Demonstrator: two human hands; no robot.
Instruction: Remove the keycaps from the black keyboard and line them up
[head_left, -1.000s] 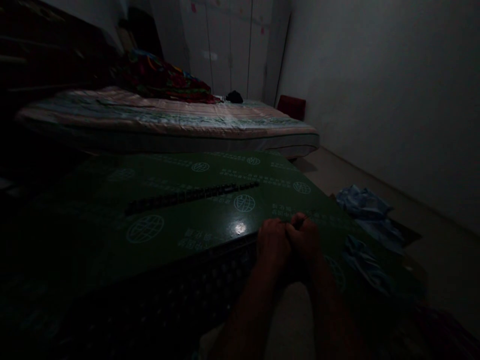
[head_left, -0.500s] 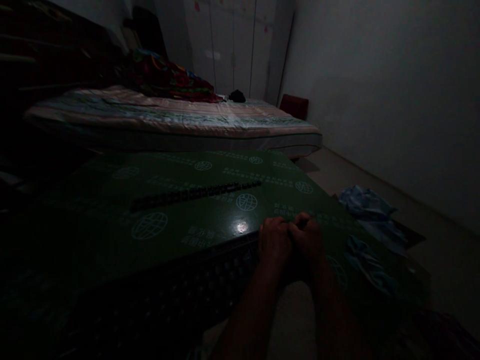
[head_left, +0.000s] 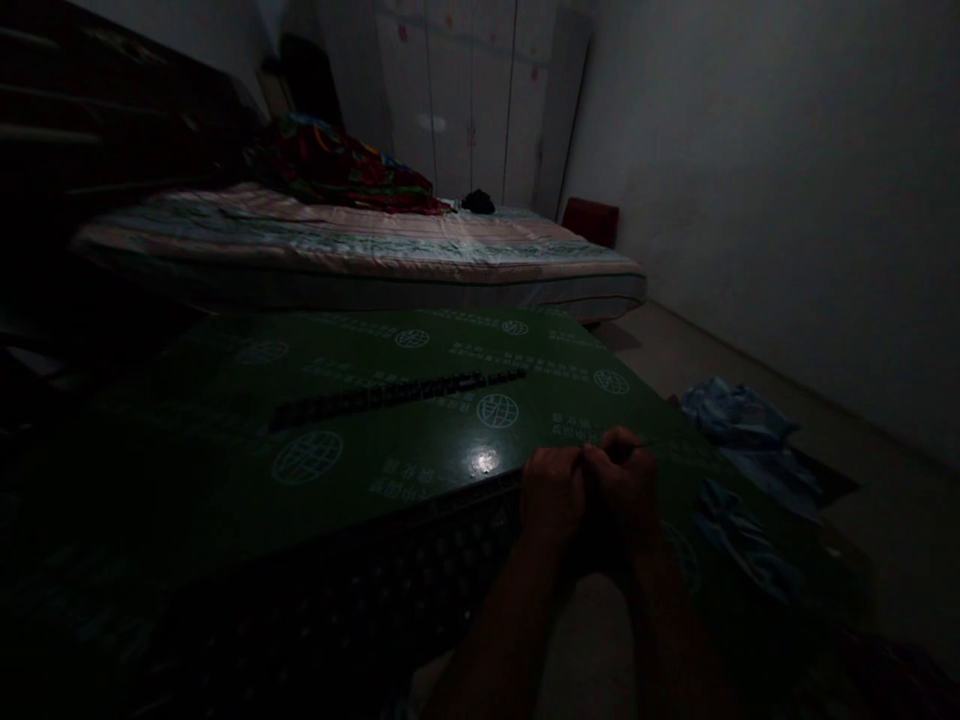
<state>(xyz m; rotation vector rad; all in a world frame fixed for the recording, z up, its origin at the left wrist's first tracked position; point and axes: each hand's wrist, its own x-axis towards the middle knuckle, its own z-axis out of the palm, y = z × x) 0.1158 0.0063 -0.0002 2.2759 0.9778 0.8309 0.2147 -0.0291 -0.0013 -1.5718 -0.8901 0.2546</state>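
Observation:
A black computer keyboard (head_left: 330, 590) lies slanted along the near side of a green board (head_left: 420, 440). My left hand (head_left: 553, 490) is closed at the keyboard's right end, its fingers curled over the far edge. Right beside it, touching, my right hand (head_left: 624, 480) is closed too, thumb against the curled fingers. A thin dark sliver shows by its knuckles; what it grips is hidden in the shadow. Farther back on the board, loose black keycaps (head_left: 375, 397) stand lined up in a long slanting strip.
Behind the board stands a bed (head_left: 360, 260) with a red patterned blanket (head_left: 352, 170) heaped on it. Crumpled pale blue cloth (head_left: 739, 415) lies off the board's right side, and a striped cloth (head_left: 739, 540) nearer. A white wall (head_left: 787, 180) rises at right. The room is very dark.
The view has tilted slightly, so everything sits a little lower and to the right. Both hands stay together at the keyboard's right end, with the right hand's fingers slightly shifted.

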